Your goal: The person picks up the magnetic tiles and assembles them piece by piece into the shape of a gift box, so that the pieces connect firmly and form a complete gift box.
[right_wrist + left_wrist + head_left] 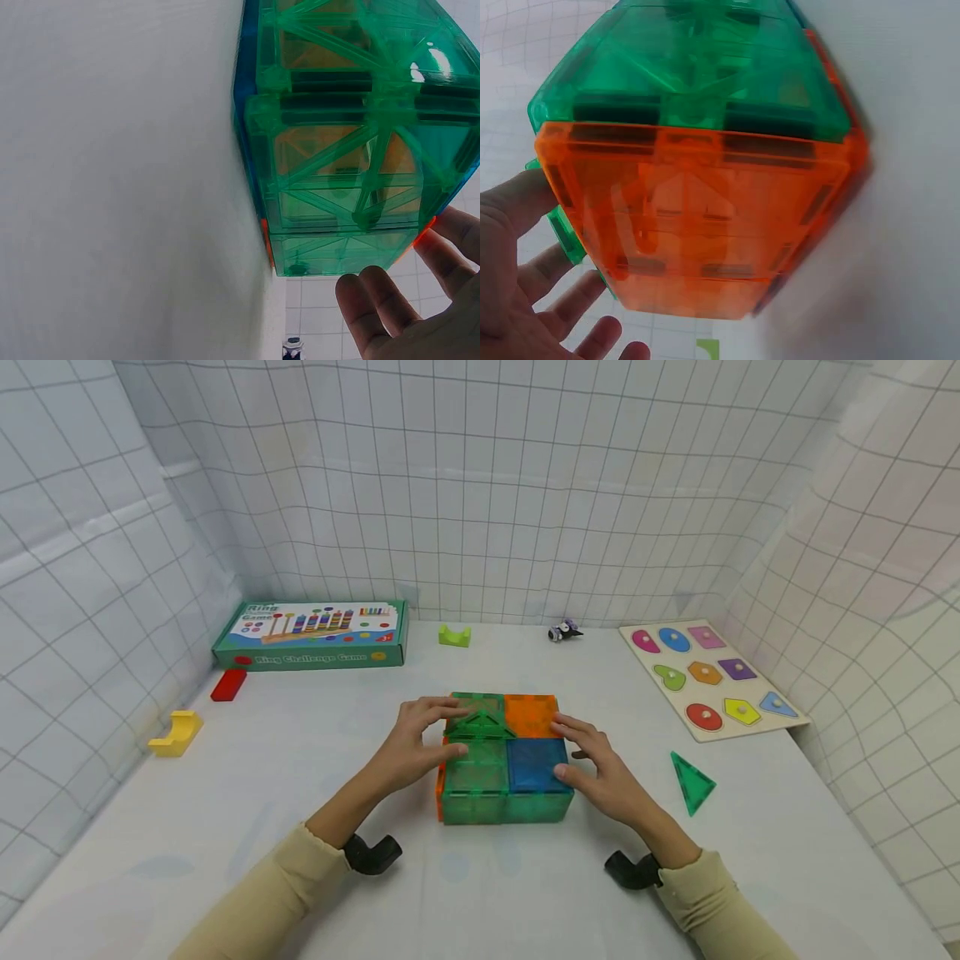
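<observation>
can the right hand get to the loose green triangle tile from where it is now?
Probably yes. The right hand rests on the tile box, and the green triangle tile lies just right of it on bare table, nothing between them.

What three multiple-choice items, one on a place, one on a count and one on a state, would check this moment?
1. Where does the loose green triangle tile lie?
A. on the table, on the right hand's side of the tile box
B. on the puzzle board
C. beside the game box

2. How many pieces show in the shape puzzle board?
A. five
B. eight
C. twelve

3. How does the tile box stand?
A. lifted clear of the table
B. taken apart into flat tiles
C. resting on the table between both hands

Answers: 1 A, it lies alone beyond the right hand. 2 B, eight coloured shapes show. 3 C, the left hand flanks its other side.
</observation>
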Available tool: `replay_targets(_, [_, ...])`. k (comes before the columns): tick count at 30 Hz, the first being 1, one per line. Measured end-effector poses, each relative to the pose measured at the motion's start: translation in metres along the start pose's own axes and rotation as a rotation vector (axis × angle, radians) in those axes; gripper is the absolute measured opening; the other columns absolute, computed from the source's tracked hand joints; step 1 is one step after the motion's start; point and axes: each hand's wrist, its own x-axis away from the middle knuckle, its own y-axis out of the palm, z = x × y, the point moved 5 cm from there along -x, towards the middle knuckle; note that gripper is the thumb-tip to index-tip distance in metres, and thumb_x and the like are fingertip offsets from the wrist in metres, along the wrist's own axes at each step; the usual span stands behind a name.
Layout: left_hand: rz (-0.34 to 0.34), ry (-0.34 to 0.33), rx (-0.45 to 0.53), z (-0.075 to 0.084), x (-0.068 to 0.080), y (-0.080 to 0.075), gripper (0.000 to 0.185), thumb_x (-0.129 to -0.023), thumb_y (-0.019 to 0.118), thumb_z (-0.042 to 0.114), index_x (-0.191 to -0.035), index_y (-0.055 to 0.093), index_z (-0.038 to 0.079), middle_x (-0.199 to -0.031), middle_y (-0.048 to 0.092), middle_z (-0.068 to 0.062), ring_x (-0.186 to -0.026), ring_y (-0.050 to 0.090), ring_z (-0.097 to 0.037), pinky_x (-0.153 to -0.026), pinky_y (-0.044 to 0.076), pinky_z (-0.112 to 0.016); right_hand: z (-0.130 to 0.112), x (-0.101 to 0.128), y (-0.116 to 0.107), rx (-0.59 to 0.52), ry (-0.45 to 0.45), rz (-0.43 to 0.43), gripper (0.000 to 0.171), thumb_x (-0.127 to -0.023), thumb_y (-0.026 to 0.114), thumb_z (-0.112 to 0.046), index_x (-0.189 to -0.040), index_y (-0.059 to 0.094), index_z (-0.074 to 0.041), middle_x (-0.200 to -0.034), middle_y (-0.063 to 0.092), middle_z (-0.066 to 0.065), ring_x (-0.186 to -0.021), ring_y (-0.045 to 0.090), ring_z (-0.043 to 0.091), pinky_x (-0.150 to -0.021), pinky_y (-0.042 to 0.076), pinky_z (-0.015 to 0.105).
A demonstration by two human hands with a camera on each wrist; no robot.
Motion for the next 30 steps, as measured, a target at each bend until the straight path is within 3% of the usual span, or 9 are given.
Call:
replay_targets(7, [-0.027, -0.031, 0.066, -0.008, 0.010, 0.001, 0.049, -0.088, 0.071, 0.025, -0.133, 0.057, 0.011, -0.149, 0.035, -0.002, -0.132, 0.024, -0.027, -0.102, 0.028, -0.058, -0.001, 0.001, -0.004, 0.025, 0.009, 0.005, 0.054, -0.096, 0.058, -0.011, -0.145, 0.038, -0.002, -0.152, 0.029, 0.012, -0.132, 0.032, 0.028, -0.094, 0.042, 0.054])
replay_targets(13, [-0.042, -0.007, 0.134, -0.009, 0.010, 0.004, 0.047, -0.090, 0.068, 0.021, -0.133, 0.056, 0.008, -0.150, 0.033, -0.005, -0.135, 0.024, -0.027, -0.106, 0.029, -0.052, 0.008, 0.016, -0.033, 0.128, 0.157, 0.112, 0.052, -0.095, 0.062, -0.017, -0.143, 0.044, -0.011, -0.145, 0.040, 0.009, -0.124, 0.038, 0.029, -0.094, 0.042, 0.054])
replay_targets(17, [-0.042, -0.002, 0.163, -0.009, 0.010, 0.004, 0.046, -0.091, 0.068, 0.019, -0.133, 0.055, 0.007, -0.150, 0.032, -0.006, -0.135, 0.026, -0.027, -0.106, 0.030, -0.051, 0.020, 0.038, -0.062, 0.241, 0.286, 0.157, 0.051, -0.093, 0.065, -0.022, -0.139, 0.048, -0.005, -0.134, 0.047, 0.016, -0.119, 0.038, 0.031, -0.093, 0.041, 0.056])
replay_targets(24, [-0.047, -0.015, 0.192, -0.007, 0.010, 0.005, 0.047, -0.091, 0.066, 0.010, -0.135, 0.051, -0.001, -0.151, 0.028, -0.014, -0.136, 0.028, -0.032, -0.105, 0.029, -0.055, 0.046, 0.088, -0.106, 0.436, 0.494, 0.151, 0.055, -0.094, 0.063, -0.030, -0.134, 0.049, 0.007, -0.119, 0.048, 0.027, -0.109, 0.036, 0.042, -0.081, 0.042, 0.055])
replay_targets(30, [-0.059, -0.012, 0.195, 0.017, 0.013, -0.001, 0.045, -0.091, 0.064, 0.004, -0.132, 0.051, -0.006, -0.149, 0.028, -0.021, -0.133, 0.031, -0.037, -0.103, 0.030, -0.057, 0.059, 0.117, -0.124, 0.532, 0.585, 0.135, 0.061, -0.092, 0.065, -0.034, -0.129, 0.049, 0.012, -0.112, 0.049, 0.031, -0.101, 0.039, 0.045, -0.070, 0.040, 0.048])
